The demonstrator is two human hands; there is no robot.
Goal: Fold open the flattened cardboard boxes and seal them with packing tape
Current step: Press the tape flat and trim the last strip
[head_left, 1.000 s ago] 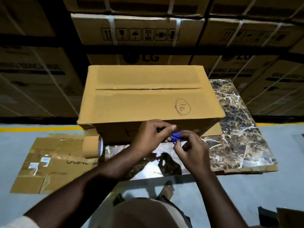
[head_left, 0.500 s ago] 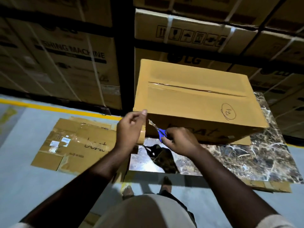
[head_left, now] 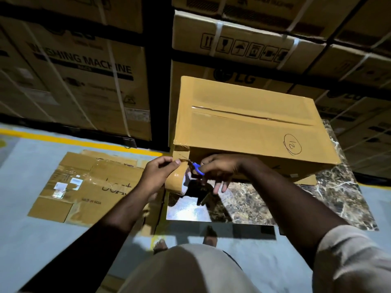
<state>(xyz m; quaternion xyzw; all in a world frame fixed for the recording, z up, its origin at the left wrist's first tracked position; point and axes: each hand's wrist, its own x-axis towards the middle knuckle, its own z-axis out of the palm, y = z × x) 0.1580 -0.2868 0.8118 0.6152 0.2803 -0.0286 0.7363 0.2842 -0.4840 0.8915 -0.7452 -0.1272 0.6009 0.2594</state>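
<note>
A closed cardboard box [head_left: 249, 127], marked with a circled "12", sits on a marble-patterned table [head_left: 330, 199]. The left hand [head_left: 157, 176] grips a tape roll [head_left: 176, 183] at its near-left corner; the right hand [head_left: 220, 169] holds blue-handled scissors [head_left: 197, 167]. Stacked cartons [head_left: 80, 66] read "WASHING MACHINE" and "LG".

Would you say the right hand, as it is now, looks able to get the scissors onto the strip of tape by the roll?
Probably yes: the right hand holds the blue-handled scissors beside the tape roll, which the left hand holds, and nothing lies between blades and tape.
</note>
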